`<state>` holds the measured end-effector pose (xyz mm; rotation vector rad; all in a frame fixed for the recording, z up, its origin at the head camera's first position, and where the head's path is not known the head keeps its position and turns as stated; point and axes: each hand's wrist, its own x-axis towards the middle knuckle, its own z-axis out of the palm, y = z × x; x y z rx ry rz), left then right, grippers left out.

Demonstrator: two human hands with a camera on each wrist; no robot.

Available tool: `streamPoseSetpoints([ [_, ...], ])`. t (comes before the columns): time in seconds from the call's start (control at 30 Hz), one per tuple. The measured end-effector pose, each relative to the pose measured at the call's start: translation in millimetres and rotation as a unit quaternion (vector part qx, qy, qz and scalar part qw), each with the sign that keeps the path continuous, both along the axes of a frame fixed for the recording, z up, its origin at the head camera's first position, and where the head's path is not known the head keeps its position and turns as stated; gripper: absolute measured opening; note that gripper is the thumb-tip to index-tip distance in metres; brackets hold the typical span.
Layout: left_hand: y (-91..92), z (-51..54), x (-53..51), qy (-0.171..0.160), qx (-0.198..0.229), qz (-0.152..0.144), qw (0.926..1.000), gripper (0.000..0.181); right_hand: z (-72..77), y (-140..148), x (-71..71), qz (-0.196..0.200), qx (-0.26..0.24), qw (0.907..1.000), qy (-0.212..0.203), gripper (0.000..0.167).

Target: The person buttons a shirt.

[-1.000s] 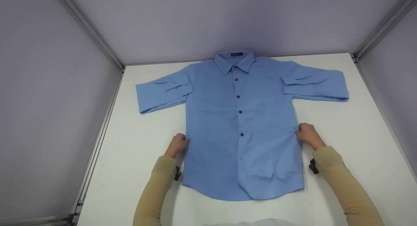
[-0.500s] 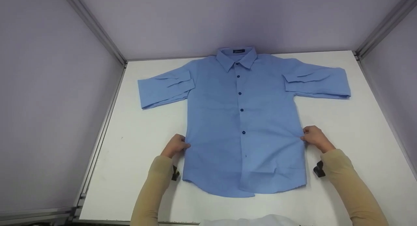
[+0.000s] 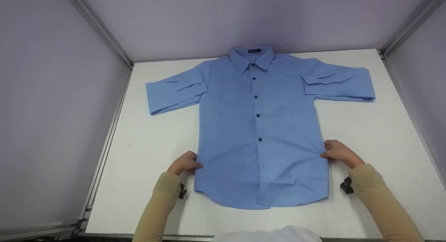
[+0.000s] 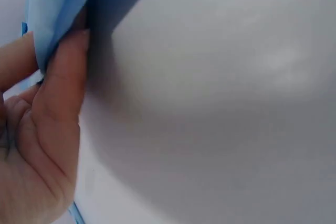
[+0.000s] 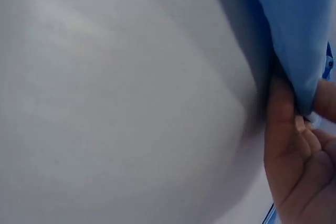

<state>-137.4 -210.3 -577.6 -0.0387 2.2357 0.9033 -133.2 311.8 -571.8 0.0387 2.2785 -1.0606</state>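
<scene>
A blue button-up shirt (image 3: 230, 130) lies front up on the white table, its collar (image 3: 252, 59) at the far side. Both sleeves are folded back, so the cuffs rest near the armholes. My left hand (image 3: 184, 163) pinches the shirt's left side edge below the middle, thumb on top and fingers beneath; the left wrist view shows the cloth (image 4: 58, 9) between thumb and fingers. On the opposite edge my right hand (image 3: 339, 152) pinches the fabric at about the same height. In the right wrist view the cloth (image 5: 299, 35) hangs between thumb and forefinger. Creases run inward from the right grip.
The white table (image 3: 139, 186) extends around the shirt on every side. Grey panels (image 3: 195, 22) with metal frame rails enclose its back and sides. A small black piece (image 3: 346, 185) sits at the right wrist, and another black piece (image 3: 182, 191) at the left.
Both hands have slid down along the side edges toward the hem, and still pinch the shirt. The left hand has also moved slightly outward. The lower right front looks smoother than before.
</scene>
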Motion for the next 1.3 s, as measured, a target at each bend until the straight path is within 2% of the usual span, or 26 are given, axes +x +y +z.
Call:
streamPoseSetpoints([
  [0.1,-1.5,-0.1,7.2,-0.029,-0.020,-0.034,0.9988,0.022,-0.2,-0.4,3.8,0.031,0.033,0.9990,0.000,0.029],
  [0.17,-2.0,0.1,9.7,-0.037,-0.033,-0.047,0.9977,0.023,0.1,-1.0,6.1,0.043,0.045,0.9981,-0.001,0.029],
  [0.3,-2.9,1.2,11.4,-0.026,-0.058,-0.053,0.9966,0.019,0.3,-2.2,8.3,0.052,0.036,0.9980,0.003,0.024],
  [0.4,0.2,9.0,9.2,-0.019,-0.094,-0.058,0.9937,0.021,5.3,-2.7,5.1,0.061,0.052,0.9967,0.017,0.021],
  [0.47,4.8,16.2,8.9,-0.001,-0.137,-0.071,0.9880,0.024,7.9,-4.6,3.9,0.068,0.075,0.9943,0.034,0.023],
  [0.57,16.9,26.7,7.2,0.057,-0.203,-0.095,0.9729,0.033,10.1,-11.1,3.2,0.059,0.125,0.9876,0.074,0.031],
  [0.63,29.3,31.3,4.2,0.104,-0.218,-0.106,0.9646,0.035,10.8,-19.2,1.8,0.037,0.154,0.9801,0.119,0.035],
  [0.7,45.2,33.8,0.9,0.139,-0.197,-0.110,0.9642,0.034,11.9,-31.2,-0.5,0.014,0.176,0.9701,0.167,0.034],
  [0.77,64.1,31.7,-1.3,0.165,-0.153,-0.122,0.9666,0.030,12.8,-46.9,-3.4,0.009,0.171,0.9617,0.214,0.027],
  [0.83,84.5,26.7,-1.8,0.182,-0.097,-0.145,0.9678,0.025,12.2,-66.2,-5.1,0.033,0.135,0.9588,0.248,0.017],
  [0.9,104.7,19.8,0.1,0.190,-0.046,-0.178,0.9644,0.020,10.0,-87.2,-4.4,0.078,0.080,0.9598,0.257,0.010],
  [0.97,125.2,10.9,3.3,0.193,-0.002,-0.213,0.9578,0.015,6.4,-106.8,-1.5,0.129,0.018,0.9627,0.237,0.012],
  [1.03,142.2,4.3,7.1,0.204,0.026,-0.244,0.9477,0.011,2.6,-124.3,3.0,0.172,-0.037,0.9626,0.206,0.016],
  [1.1,154.8,0.4,10.5,0.225,0.045,-0.267,0.9359,0.012,-1.1,-138.9,7.8,0.197,-0.071,0.9629,0.170,0.022],
  [1.2,166.9,-1.8,14.0,0.259,0.066,-0.275,0.9236,0.017,-7.3,-153.0,12.7,0.201,-0.087,0.9649,0.145,0.032],
  [1.27,171.5,-2.2,16.0,0.276,0.069,-0.266,0.9212,0.018,-11.5,-158.0,14.0,0.189,-0.075,0.9680,0.147,0.036],
  [1.3,173.3,-2.5,16.6,0.281,0.068,-0.254,0.9229,0.016,-13.1,-159.4,14.0,0.181,-0.070,0.9691,0.152,0.037],
])
